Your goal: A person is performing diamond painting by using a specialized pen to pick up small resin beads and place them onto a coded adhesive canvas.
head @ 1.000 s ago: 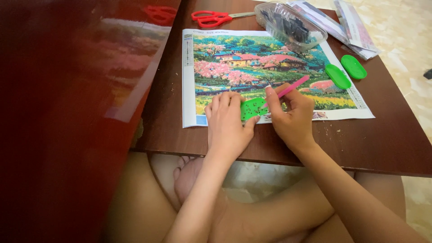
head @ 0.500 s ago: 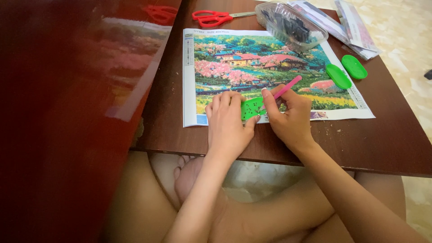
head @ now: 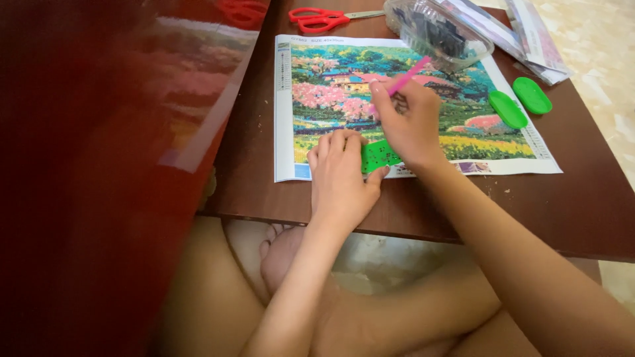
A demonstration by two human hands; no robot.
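Moved: right hand [head: 409,119] has left the green bead tray [head: 378,155] and gone up the diamond-painting canvas [head: 397,99] to the pink blossom trees.
Right hand: fingers pinched on the pink drill pen [head: 405,80], tip down on the canvas.
Left hand [head: 340,178]: flat, fingers together, pressing the tray's left end at the canvas's lower edge.
Hands: apart, close.
Nearby: 2 green trays [head: 520,102], clear plastic box [head: 440,33], red scissors [head: 321,18] on the brown table [head: 569,205].
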